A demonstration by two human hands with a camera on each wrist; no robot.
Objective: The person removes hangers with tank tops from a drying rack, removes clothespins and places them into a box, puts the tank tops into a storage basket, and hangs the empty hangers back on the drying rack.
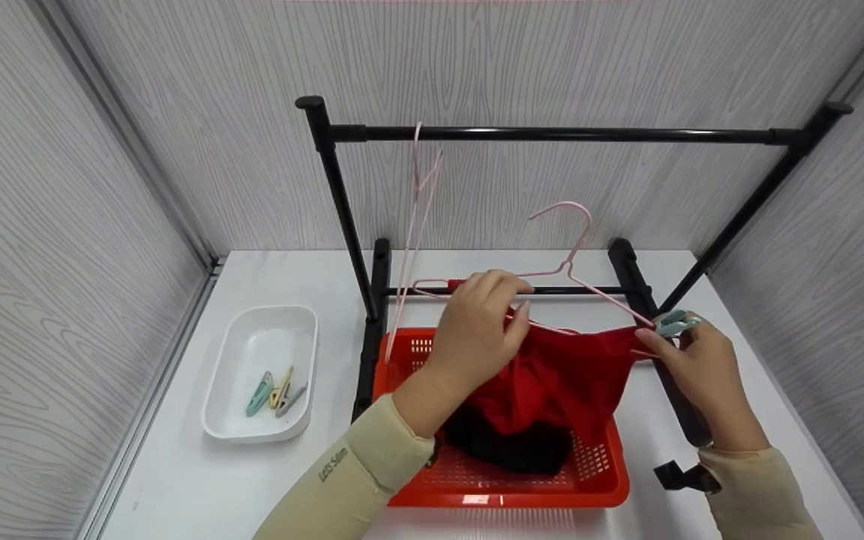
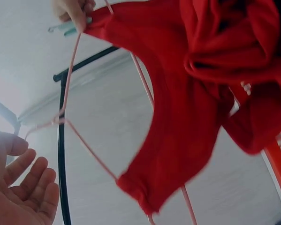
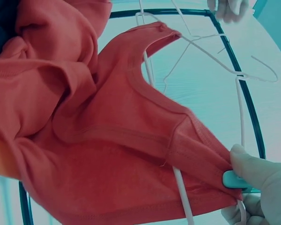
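Observation:
A pink wire hanger [image 1: 568,265] carries a red garment [image 1: 552,367] with a curved edge, its narrow ends over both hanger arms. At the hanger's right end my right hand [image 1: 706,371] pinches a teal clothespin [image 1: 673,324], whose jaws sit over the cloth and wire. The thumb presses beside the clothespin [image 3: 234,179] in the right wrist view. My left hand [image 1: 477,326] overlaps the hanger in the head view; the left wrist view has this hand [image 2: 25,187] near the hook, its fingers relaxed and holding nothing. The garment's lower part bunches over the basket.
Below stands a red perforated basket [image 1: 507,496] with black cloth [image 1: 511,448] inside. A black rack's top rail [image 1: 567,134] crosses behind, with another pink hanger [image 1: 415,161] hooked at its left. A white tray [image 1: 267,337] on the left holds clothespins [image 1: 259,394].

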